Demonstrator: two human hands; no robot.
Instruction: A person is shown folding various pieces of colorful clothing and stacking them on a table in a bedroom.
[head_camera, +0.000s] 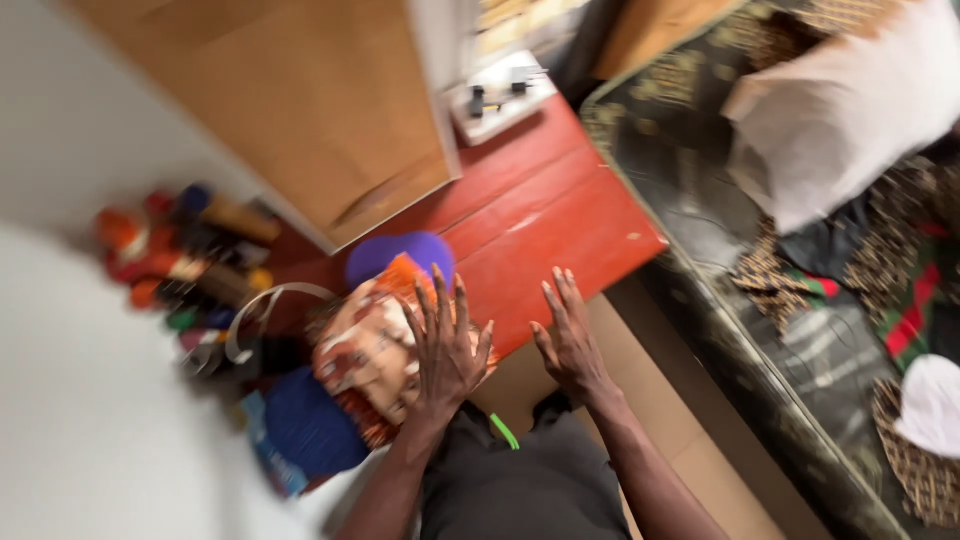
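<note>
My left hand (446, 345) is spread open, fingers apart, over an orange, white and brown patterned cloth bundle (365, 355) on the floor. It is blurred, so I cannot tell whether it touches the bundle. My right hand (570, 335) is open too, fingers together and pointing away, above the edge of a red wooden floor panel (540, 215) and a tan floor strip (640, 390). Neither hand holds anything. A purple round thing (400, 253) lies just beyond the bundle, and a dark blue one (310, 425) sits near it on the left.
A wooden cabinet door (300, 100) stands ahead. Several blurred bottles (190, 255) cluster at the left by a white wall. A bed (800, 260) with dark patterned cover, a white pillow (850, 110) and clothes fills the right. A white power strip (500, 100) lies on the red floor.
</note>
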